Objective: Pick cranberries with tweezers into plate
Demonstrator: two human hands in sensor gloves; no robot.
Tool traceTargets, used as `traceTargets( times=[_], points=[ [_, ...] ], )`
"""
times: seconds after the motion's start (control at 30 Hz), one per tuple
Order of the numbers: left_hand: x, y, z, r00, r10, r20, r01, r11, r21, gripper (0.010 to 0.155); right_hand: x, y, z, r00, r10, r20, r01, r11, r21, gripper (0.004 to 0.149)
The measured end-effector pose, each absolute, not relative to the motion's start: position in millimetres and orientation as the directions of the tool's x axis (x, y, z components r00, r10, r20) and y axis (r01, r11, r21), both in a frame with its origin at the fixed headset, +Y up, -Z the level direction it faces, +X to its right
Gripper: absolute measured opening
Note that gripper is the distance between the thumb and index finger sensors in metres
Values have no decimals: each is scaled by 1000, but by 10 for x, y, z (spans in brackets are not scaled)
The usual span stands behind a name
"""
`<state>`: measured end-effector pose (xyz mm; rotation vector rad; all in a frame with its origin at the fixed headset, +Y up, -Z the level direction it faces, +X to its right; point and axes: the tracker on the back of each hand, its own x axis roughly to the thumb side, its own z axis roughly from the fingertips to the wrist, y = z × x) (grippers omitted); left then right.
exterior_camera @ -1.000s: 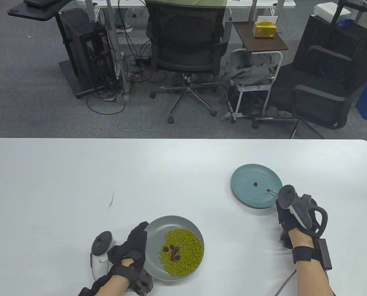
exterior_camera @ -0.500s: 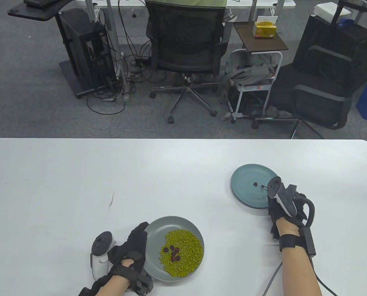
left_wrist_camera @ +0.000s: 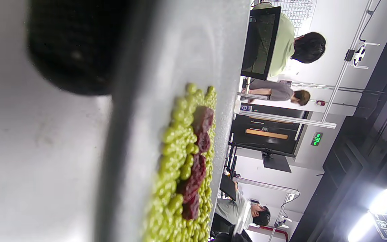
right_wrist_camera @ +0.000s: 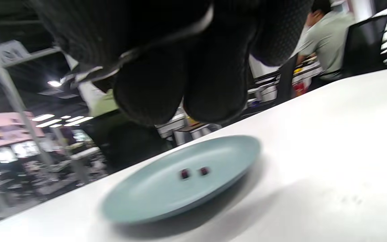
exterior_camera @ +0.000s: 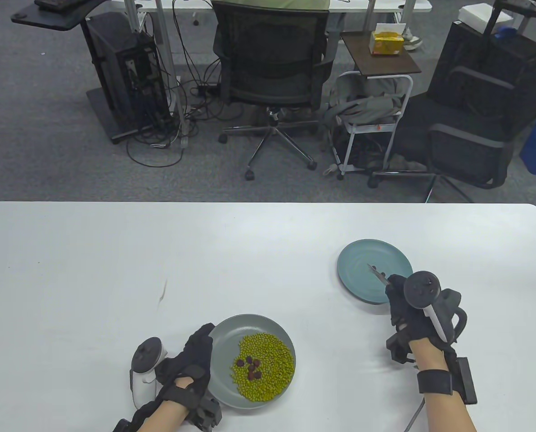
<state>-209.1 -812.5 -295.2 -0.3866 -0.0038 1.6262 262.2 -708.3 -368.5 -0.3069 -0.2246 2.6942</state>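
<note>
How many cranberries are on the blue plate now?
2: both cranberries lie side by side near the blue plate's middle, seen from the right wrist. The tweezers hide them from above.

Silver tweezers, pinched in the fingers of the gloved right hand, slant up and to the left from the fingertips, their tips over the round blue-green plate that lies flat just beyond those fingers. Two small dark-red cranberries sit side by side near the plate's middle, below the fingertips in the right wrist view. Beside the fingers of the left hand, which rest along its left rim, a grey plate holds green beans with a cluster of dark-red cranberries on top.
</note>
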Motion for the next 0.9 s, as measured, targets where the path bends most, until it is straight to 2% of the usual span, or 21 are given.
traceTargets(
  times=[0.07, 0.17, 0.23, 0.33, 0.63, 0.9],
  points=[
    [-2096, -8139, -2948, -55, 966, -253, -967, -114, -228, 58, 2510, -7093, -3559, -893, 436, -113, -409, -890, -201, 49],
    [-2096, -8158, -2941, -58, 965, -258, -967, -118, -225, 58, 2267, -7106, -3418, -883, 463, 75, -469, -877, -104, 48],
    [-2095, -8160, -2938, -54, 964, -259, -967, -115, -227, 58, 2098, -7088, -3341, -911, 395, 121, -408, -905, -122, 48],
    [-2092, -8151, -2942, -52, 966, -254, -966, -113, -233, 58, 1803, -7002, -3227, -948, 219, 232, -269, -940, -208, 50],
    [-2091, -8142, -2947, -69, 964, -258, -965, -131, -229, 58, 1107, -6926, -2803, -828, -49, 559, -190, -913, -361, 49],
    [-2059, -8136, -2933, -43, 969, -245, -965, -104, -241, 58, 903, -7013, -2647, -746, -124, 654, -165, -918, -362, 49]
  ],
)
